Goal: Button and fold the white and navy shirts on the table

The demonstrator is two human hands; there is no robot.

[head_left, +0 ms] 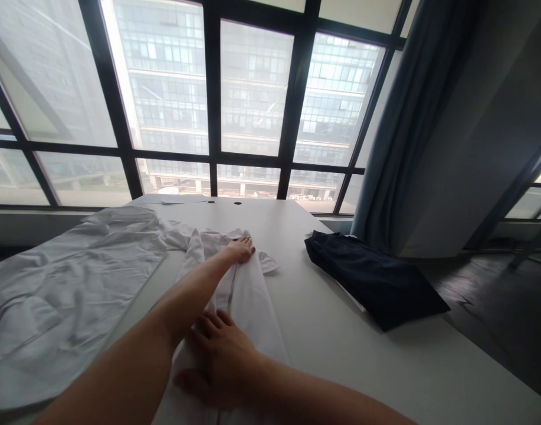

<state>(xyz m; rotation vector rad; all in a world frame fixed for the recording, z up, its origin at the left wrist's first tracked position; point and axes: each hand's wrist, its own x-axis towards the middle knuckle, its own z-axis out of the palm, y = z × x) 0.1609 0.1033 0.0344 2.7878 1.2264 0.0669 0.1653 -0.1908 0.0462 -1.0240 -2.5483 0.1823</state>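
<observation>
A long white garment [256,301], which looks like a coat or shirt, lies lengthwise before me with its sides brought inward. At its far end, near the collar, my left hand [242,249] rests flat on the cloth, fingers stretched out. Closer to me, my right hand [223,357] lies over the same garment, its fingers apart and slightly blurred. The left forearm crosses above the cloth and covers part of it. A small flap of white fabric sticks out to the right of my left hand.
Another white garment [71,283] is spread, wrinkled, along the left. On the right, a folded navy garment [371,274] sits near the edge of the white table [332,354]. Large windows stand behind the table, beside a blue-grey curtain [398,130].
</observation>
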